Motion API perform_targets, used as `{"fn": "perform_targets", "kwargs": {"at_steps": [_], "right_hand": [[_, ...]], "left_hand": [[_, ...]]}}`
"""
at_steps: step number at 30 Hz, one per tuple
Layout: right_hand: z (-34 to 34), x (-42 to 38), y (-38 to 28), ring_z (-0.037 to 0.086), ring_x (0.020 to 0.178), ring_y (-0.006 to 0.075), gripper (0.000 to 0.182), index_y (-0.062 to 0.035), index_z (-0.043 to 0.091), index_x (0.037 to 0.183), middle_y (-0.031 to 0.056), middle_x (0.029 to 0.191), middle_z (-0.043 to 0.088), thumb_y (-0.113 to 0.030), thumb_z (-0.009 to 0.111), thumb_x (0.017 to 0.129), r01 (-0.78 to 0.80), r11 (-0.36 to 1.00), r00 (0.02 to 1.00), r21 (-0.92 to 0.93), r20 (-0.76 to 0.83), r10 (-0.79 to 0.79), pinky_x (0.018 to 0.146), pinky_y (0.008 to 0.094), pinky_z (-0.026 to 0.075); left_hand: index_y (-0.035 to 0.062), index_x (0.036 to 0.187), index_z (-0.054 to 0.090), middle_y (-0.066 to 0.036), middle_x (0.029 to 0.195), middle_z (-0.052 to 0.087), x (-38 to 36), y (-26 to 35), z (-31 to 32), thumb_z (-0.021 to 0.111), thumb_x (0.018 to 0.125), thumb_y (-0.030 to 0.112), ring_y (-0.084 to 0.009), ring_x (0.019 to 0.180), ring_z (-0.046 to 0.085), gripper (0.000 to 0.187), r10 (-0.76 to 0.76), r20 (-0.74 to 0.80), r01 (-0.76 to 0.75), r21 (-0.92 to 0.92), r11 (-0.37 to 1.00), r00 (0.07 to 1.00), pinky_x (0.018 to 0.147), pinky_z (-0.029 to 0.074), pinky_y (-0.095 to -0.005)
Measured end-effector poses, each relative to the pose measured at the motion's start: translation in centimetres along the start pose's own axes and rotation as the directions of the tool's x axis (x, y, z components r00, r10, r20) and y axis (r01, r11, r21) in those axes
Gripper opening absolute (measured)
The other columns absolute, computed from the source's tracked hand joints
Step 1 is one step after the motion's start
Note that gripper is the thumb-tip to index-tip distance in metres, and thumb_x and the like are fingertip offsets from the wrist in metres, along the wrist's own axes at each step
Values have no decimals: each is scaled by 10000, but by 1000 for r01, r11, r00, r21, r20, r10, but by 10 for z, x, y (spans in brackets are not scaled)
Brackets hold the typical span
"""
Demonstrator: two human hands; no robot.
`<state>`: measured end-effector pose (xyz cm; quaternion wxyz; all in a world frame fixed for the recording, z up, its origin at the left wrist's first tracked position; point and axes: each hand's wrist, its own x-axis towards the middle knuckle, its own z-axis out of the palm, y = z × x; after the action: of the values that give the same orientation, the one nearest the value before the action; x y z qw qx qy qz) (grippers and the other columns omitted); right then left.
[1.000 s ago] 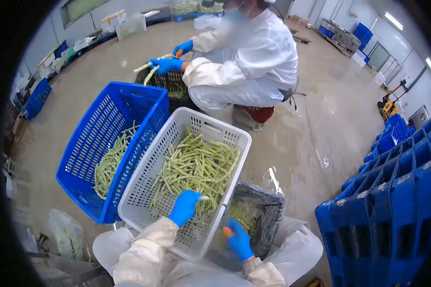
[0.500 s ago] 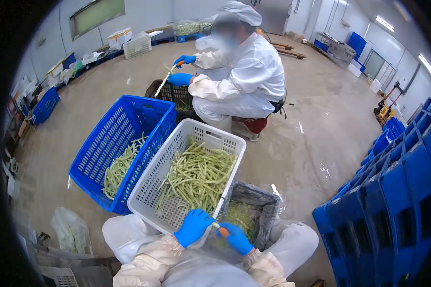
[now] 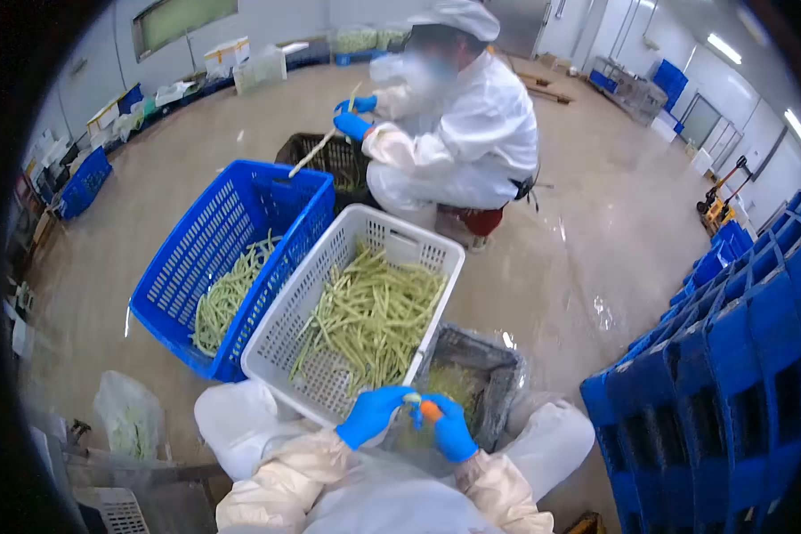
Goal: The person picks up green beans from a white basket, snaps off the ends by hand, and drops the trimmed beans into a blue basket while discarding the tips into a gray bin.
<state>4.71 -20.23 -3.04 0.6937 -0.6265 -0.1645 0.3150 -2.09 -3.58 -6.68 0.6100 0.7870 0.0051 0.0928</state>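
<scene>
A white perforated crate [image 3: 260,349] stands before me, holding many long green beans [image 3: 374,307]. At its near edge my left hand [image 3: 374,416], in a blue glove, pinches the end of a pale green bean [image 3: 412,398]. Close to its right is my right hand [image 3: 451,429], also blue-gloved, closed round a small orange-handled tool [image 3: 431,411]; its blade cannot be made out. Beneath and behind the right hand, a dark lined crate [image 3: 498,374] contains green scraps [image 3: 452,383].
A blue crate [image 3: 182,258] with beans adjoins the white one. Beyond, a seated co-worker [image 3: 463,133] holds a long bean over a black crate [image 3: 307,147]. Stacked blue crates [image 3: 712,392] rise at right. A plastic bag [image 3: 126,414] lies at lower left.
My hands have risen slightly and drawn closer together at the bean. The crates appear slightly shifted in view. The co-worker's hands and long bean have shifted a little.
</scene>
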Motion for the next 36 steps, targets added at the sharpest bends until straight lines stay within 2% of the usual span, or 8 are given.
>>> {"fn": "perform_targets", "kwargs": {"at_steps": [3, 13, 16, 19, 29, 33, 35, 36], "right_hand": [[4, 0, -17, 543, 668, 147, 205, 25, 598, 922, 63, 733, 579, -162, 523, 884, -13, 994, 999, 105, -32, 16, 666, 289, 456], [-82, -11, 10, 536, 656, 146, 148, 7, 597, 930, 38, 763, 584, -107, 568, 841, 91, 972, 794, 216, -605, 60, 676, 293, 480], [-66, -7, 22, 562, 836, 180, 175, -8, 588, 997, 48, 986, 595, -44, 562, 827, 91, 815, 878, -572, -340, -336, 760, 295, 458], [-19, -1, -20, 546, 953, 315, 267, -37, 555, 1072, 154, 1041, 568, -4, 530, 808, 410, 588, 785, -697, -58, -617, 828, 387, 428], [-10, 1, -19, 515, 855, 350, 238, -44, 567, 1008, 149, 888, 564, -44, 560, 770, 445, 599, 877, -666, 192, -440, 814, 423, 405], [-10, -1, -24, 522, 807, 311, 185, -44, 581, 913, 120, 788, 540, -47, 581, 728, 421, 273, 842, -865, 260, -473, 891, 413, 386], [-10, -2, -21, 526, 803, 300, 190, -55, 585, 898, 120, 782, 540, -56, 590, 709, 404, 127, 842, -906, 313, -439, 922, 432, 368], [-10, -2, -17, 534, 808, 287, 211, -64, 584, 900, 113, 792, 556, -79, 605, 690, 414, 68, 847, -908, 356, -395, 942, 439, 352]], "left_hand": [[25, 1018, 608, -53, 959, 633, 8, 45, -3, 508, 897, 83, -148, 827, 598, 167, -239, -42, 224, -215, 950, 970, 753, 468, -264], [51, 1108, 529, -86, 991, 615, 25, 62, -74, 486, 931, 185, -228, 959, 612, 226, -384, -382, 26, -679, 733, 841, 749, 533, -332], [36, 1132, 517, -104, 1016, 615, 25, 67, -57, 475, 932, 165, -240, 965, 613, 242, -372, -312, 73, -674, 735, 874, 762, 537, -345], [20, 1151, 505, -112, 1018, 616, 24, 70, -41, 465, 930, 140, -252, 976, 611, 255, -350, -222, 99, -703, 704, 910, 781, 541, -369], [25, 1197, 494, -113, 1080, 596, 17, 76, -34, 487, 913, 131, -238, 1004, 596, 303, -378, -205, 129, -710, 693, 903, 812, 521, -377], [110, 1286, 469, -107, 1268, 482, 8, 56, -29, 566, 835, 122, -251, 1132, 516, 462, -133, -587, 127, -52, 991, 799, 892, 447, -393], [152, 1270, 495, -89, 1254, 492, 4, 69, -20, 585, 786, 134, -251, 1158, 476, 492, 344, -65, -89, 906, 414, 937, 1002, 320, -473], [151, 1186, 549, -81, 1158, 538, 3, 71, -11, 588, 765, 165, -257, 1116, 481, 423, 362, 73, -226, 887, 402, 929, 1049, 213, -510]]}}
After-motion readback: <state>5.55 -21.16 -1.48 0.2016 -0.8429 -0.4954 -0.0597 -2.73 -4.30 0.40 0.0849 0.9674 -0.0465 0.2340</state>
